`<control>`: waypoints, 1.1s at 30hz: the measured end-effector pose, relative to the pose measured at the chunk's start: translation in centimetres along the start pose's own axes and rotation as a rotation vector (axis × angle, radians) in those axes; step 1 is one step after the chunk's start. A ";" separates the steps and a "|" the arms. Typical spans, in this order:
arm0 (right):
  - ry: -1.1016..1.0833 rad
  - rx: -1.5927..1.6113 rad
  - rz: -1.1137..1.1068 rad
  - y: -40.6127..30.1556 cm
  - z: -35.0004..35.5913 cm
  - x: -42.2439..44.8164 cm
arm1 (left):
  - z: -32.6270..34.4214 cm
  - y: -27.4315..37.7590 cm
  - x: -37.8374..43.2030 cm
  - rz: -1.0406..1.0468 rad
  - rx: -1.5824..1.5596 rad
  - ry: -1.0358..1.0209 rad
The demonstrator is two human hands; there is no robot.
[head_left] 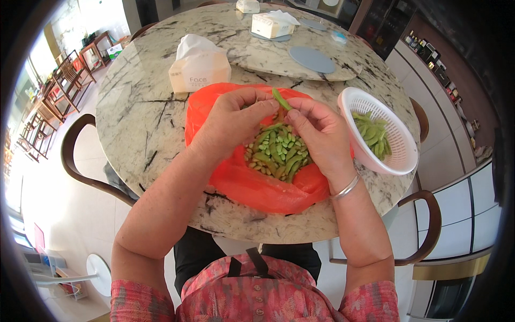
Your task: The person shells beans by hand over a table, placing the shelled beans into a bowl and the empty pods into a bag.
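Observation:
A green soybean pod (281,99) is pinched between the fingertips of both hands. My left hand (237,118) grips its left side, and my right hand (322,131) holds its lower end. Both are above an opened red plastic bag (257,193) on the marble table. Inside the bag lies a pile of shelled green beans (277,143) mixed with whole pods and empty-looking ones. To the right, a white plastic colander (402,145) with a pink outside stands tilted in the view, with several green pods (372,135) in it. A silver bangle circles my right wrist.
A tissue box (200,70) stands behind the bag; another tissue box (273,25) is farther back. A round blue-grey mat (312,59) lies on the raised turntable (273,68). Curved wooden chairs (72,161) flank the marble table (132,120).

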State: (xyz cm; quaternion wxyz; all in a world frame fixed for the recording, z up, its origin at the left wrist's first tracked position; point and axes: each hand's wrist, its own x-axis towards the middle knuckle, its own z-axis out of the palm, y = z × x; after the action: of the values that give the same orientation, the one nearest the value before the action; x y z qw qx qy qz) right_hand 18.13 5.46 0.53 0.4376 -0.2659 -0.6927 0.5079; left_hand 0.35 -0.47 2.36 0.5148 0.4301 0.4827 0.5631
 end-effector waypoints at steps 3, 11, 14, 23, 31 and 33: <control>0.037 -0.077 -0.048 0.2 0.0 0.0 | 0.1 -0.3 0.1 0.051 0.095 0.028; -0.002 -0.264 -0.158 0.3 0.1 -0.1 | -0.6 -2.3 1.1 0.327 0.396 0.014; 0.007 -0.402 -0.194 0.3 -0.2 -0.2 | -0.4 -2.1 0.9 0.324 0.446 0.034; -0.046 -0.626 -0.266 -0.6 0.0 -0.4 | -0.5 -1.9 0.5 0.320 0.534 0.033; -0.040 -0.804 -0.377 -0.6 0.4 -0.8 | 0.1 -1.8 0.2 0.346 0.543 0.060; -0.032 -0.794 -0.381 -0.5 0.8 -0.9 | 0.2 -1.7 0.0 0.307 0.528 0.088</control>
State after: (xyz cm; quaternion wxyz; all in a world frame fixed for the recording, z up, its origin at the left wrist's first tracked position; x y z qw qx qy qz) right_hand 17.88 4.19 0.63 0.3767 -0.2732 -0.8774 0.1167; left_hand 0.78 -0.43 0.75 0.2727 0.5922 0.5634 0.5076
